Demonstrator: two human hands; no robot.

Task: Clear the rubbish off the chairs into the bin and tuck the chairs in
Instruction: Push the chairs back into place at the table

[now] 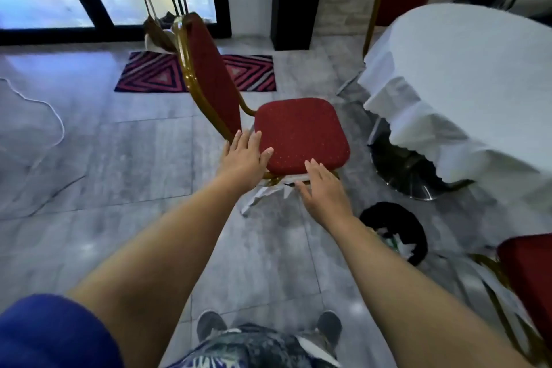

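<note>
1. I see the tabletop (466, 75), white-draped, right of the red chair (301, 134).
2. The black bin (394, 230) stands beside the chair.
3. My left hand (243, 158) and right hand (324, 188) lie flat at the seat's near edge, fingers (254, 140) loosely together, gripping nothing.

Nothing readable is showing anywhere in this view: no text, label, brand, number or sign.
</note>
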